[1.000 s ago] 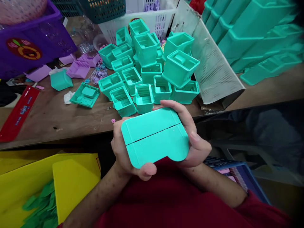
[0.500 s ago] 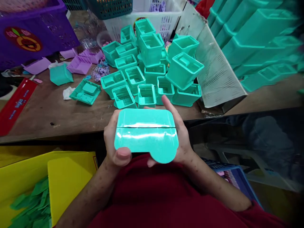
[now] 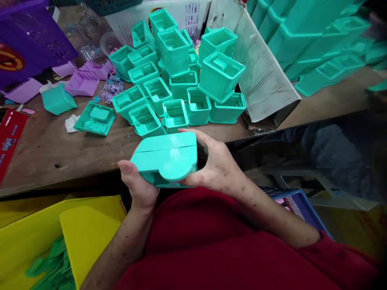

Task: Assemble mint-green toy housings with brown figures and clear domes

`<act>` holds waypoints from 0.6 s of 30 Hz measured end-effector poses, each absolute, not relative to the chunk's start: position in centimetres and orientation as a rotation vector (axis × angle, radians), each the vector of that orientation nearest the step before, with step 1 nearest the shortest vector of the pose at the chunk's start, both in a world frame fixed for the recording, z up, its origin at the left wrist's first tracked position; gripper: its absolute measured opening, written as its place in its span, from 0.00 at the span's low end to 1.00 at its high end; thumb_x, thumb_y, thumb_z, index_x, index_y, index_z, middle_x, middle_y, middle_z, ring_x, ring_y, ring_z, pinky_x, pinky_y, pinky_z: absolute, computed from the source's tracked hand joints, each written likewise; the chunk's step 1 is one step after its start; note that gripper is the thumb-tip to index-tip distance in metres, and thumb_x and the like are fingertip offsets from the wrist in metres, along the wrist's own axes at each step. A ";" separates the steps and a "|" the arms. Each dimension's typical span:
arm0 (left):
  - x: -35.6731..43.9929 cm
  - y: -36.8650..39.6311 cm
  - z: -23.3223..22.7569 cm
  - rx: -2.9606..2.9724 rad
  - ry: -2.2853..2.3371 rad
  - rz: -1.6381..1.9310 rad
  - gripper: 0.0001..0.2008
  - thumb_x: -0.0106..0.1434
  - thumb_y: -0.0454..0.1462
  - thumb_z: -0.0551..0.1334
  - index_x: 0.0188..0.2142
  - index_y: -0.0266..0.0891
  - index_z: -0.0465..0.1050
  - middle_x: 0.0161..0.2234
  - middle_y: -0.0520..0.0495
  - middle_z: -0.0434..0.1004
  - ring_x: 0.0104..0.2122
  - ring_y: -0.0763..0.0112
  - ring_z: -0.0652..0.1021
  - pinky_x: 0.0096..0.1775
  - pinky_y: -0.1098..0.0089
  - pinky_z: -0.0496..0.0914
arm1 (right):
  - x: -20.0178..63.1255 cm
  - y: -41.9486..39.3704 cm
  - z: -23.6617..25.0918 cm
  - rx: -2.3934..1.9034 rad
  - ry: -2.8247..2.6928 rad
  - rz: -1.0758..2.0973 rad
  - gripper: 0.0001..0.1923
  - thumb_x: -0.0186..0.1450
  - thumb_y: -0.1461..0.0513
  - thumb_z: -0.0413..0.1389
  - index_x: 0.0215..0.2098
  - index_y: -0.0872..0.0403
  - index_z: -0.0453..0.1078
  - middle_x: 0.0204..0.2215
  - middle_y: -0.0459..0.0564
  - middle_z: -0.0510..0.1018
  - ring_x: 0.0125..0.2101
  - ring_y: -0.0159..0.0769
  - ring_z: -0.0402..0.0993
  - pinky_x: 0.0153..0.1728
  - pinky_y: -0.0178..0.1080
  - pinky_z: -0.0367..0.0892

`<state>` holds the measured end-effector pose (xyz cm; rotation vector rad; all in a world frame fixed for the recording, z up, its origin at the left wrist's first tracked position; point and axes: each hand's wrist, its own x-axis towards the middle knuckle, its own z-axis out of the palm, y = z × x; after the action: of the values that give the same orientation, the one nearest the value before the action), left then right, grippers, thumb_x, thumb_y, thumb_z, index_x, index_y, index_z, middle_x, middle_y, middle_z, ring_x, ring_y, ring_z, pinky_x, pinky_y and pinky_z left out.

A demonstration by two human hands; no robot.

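Between my two hands, in front of my chest, is a turquoise plastic box (image 3: 169,155) with a seam across its face and a rounded lobe at its lower right. My left hand (image 3: 140,187) supports it from the left and below, with the thumb raised off its edge. Closed around the right end is my right hand (image 3: 214,165), its thumb low and its fingers behind. The fingertips of both hands are partly hidden by the box. Just beyond it on the table stand several turquoise open-topped boxes (image 3: 175,114), some stacked.
A turquoise tray-like part (image 3: 95,118) and lilac parts (image 3: 82,83) lie on the wooden table (image 3: 99,155). A cardboard flap (image 3: 266,76) stands right of the boxes. Below left is a yellow container (image 3: 90,229) with green pieces; a blue crate (image 3: 311,213) is below right.
The turquoise box has turned and tilted in my hands, so its underside edge now shows. My left thumb has lifted off its face. The whole view has shifted to the right.
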<state>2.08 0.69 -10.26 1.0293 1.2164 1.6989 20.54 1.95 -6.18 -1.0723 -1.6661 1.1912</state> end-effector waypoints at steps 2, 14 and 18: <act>2.1 1.0 -9.9 0.952 1.199 1.639 0.38 0.71 0.70 0.48 0.57 0.47 0.78 0.46 0.40 0.86 0.55 0.46 0.83 0.51 0.49 0.83 | 20.4 1.4 -5.7 -1.064 -1.687 1.237 0.63 0.49 0.48 0.82 0.77 0.45 0.61 0.64 0.57 0.80 0.63 0.64 0.78 0.64 0.61 0.75; 0.5 0.1 -9.6 0.867 0.874 0.842 0.34 0.78 0.64 0.46 0.54 0.47 0.81 0.52 0.45 0.88 0.58 0.47 0.85 0.54 0.47 0.84 | 23.9 2.3 -4.6 -0.563 -2.188 0.857 0.41 0.55 0.44 0.79 0.64 0.27 0.76 0.74 0.38 0.69 0.79 0.68 0.48 0.78 0.73 0.31; 1.4 -1.2 -10.0 0.830 0.902 0.825 0.36 0.77 0.65 0.48 0.51 0.43 0.83 0.50 0.39 0.89 0.61 0.43 0.82 0.55 0.44 0.83 | 24.1 2.3 -6.0 -0.530 -1.987 0.797 0.42 0.54 0.40 0.77 0.64 0.36 0.76 0.58 0.48 0.83 0.69 0.67 0.71 0.78 0.70 0.46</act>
<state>1.44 -1.19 -9.97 0.8303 0.9022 0.8250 24.07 2.28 -6.00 -0.5297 -1.9865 0.7972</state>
